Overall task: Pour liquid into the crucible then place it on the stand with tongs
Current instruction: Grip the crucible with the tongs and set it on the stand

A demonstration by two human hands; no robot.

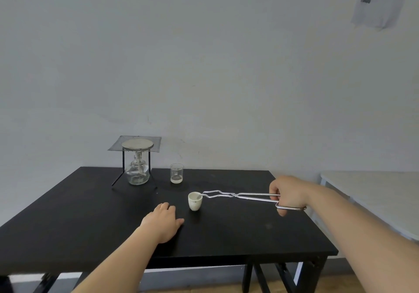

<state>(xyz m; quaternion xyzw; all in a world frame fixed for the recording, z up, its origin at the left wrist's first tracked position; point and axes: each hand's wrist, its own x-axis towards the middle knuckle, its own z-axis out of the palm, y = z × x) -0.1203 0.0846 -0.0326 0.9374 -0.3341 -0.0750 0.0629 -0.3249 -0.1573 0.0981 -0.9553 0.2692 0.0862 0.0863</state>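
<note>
The left hand [164, 221] lies flat, palm down, fingers together, at lower centre of the frame, forearm reaching in from the bottom edge. The right hand [286, 194], at centre right, is curled closed around the tongs [244, 196] handles, forearm entering from the lower right.

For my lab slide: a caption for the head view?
Right hand brings tongs to the crucible rim; left hand rests on the table.

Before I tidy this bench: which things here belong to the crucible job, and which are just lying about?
In use:
crucible
tongs, held in the right hand
beaker
stand with gauze, over the glass burner

Not in use:
paper sheet on the wall
pale side table
</note>
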